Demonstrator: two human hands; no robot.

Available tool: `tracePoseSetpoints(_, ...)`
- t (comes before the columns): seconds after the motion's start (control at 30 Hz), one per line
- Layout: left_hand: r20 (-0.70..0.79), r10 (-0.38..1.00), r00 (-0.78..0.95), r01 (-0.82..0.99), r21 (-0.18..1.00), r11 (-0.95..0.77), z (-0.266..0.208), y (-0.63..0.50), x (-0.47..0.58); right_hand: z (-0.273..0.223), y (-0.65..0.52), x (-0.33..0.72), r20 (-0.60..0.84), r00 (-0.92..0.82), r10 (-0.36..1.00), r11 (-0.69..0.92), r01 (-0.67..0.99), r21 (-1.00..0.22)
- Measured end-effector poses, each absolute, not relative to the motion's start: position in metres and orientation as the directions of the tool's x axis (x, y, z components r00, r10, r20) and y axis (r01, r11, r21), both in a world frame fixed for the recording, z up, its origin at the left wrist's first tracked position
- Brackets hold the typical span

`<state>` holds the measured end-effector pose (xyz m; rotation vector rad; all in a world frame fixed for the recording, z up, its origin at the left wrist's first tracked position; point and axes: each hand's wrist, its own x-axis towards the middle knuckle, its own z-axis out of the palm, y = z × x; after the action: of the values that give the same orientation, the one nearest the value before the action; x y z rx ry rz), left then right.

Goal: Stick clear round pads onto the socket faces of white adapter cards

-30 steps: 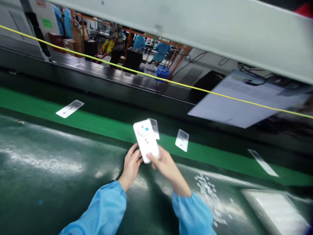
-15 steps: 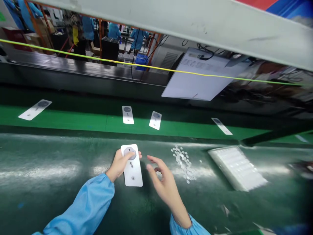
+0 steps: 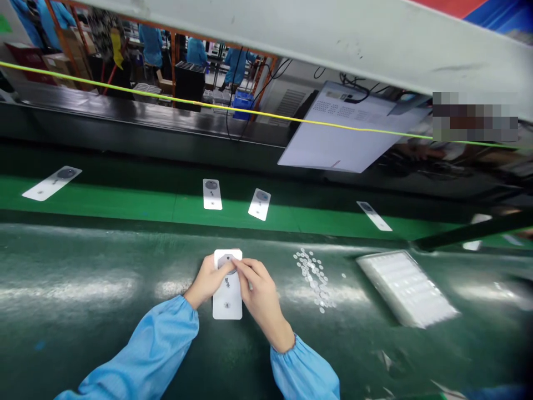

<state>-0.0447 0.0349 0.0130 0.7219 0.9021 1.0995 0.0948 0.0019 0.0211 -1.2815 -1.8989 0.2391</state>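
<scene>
My left hand (image 3: 210, 279) grips a white rectangular panel (image 3: 227, 308) by its left side, thumb across the front. The panel has rounded corners, a grey round patch with a dark dot near the top, dark lettering and a small dark mark below. At its upper right, my right hand (image 3: 261, 290) has thumb and fingers pinched together against the grey patch. Anything between those fingertips is too small or hidden to make out. Right of my hands lies a loose scatter of small, round, whitish discs (image 3: 313, 275) on the green work surface (image 3: 137, 339).
Beyond the work surface runs a green conveyor belt (image 3: 104, 197) carrying several similar panels (image 3: 212, 194). A plastic-wrapped white pack (image 3: 410, 289) lies to the right. A yellow cord (image 3: 166, 99) stretches across, before a tilted white board (image 3: 333, 130). People in blue stand in the background.
My right hand has moved left from beside the panel, and its spread fingers have closed at the grey patch. The held panel has shifted slightly right and straightened. Belt panels appear slightly further left.
</scene>
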Motion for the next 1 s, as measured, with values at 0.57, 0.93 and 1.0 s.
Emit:
tracePoseSetpoints(0.57,-0.338,0.898,0.282,-0.467,0.769,0.436,0.003,0.04,-0.047,0.041,0.002,0.107,0.066,0.175,0.982,0.039,0.158,-0.987)
tracePoseSetpoints(0.93,-0.513,0.777,0.364,-0.426,0.651,0.629,0.027,0.044,-0.051,0.002,-0.186,0.385,0.01,0.852,0.523,-0.315,0.205,-0.927)
tracePoseSetpoints(1.0,-0.535,0.765,0.358,-0.398,0.654,0.643,0.033,0.045,-0.051,-0.006,-0.209,0.4,0.036,0.895,0.445,-0.452,0.258,-0.854)
